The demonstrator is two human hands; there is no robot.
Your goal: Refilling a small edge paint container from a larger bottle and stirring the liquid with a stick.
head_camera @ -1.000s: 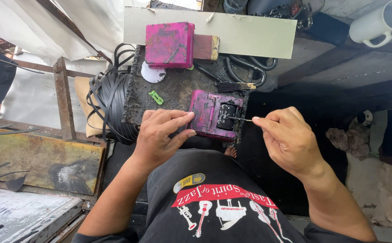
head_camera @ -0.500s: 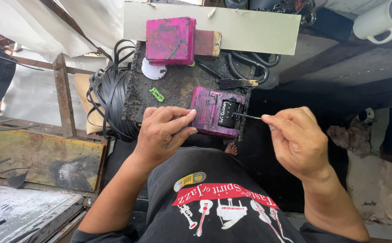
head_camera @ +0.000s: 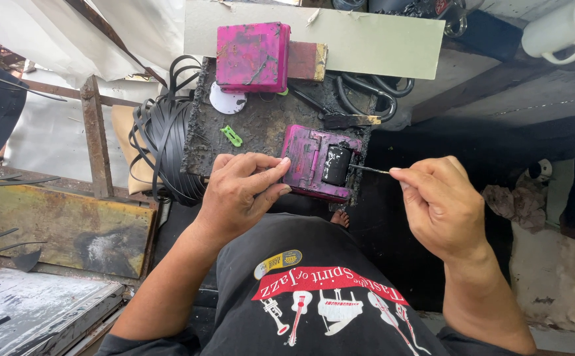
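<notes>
Since the earlier frames the right hand has drawn slightly rightward. Its grip pinches a thin dark strip, which runs into the black part of the magenta device. Left hand rests curled on the device's left edge, fingers pressing it against the grimy desk. Magenta box sits closed behind; contents hidden.
</notes>
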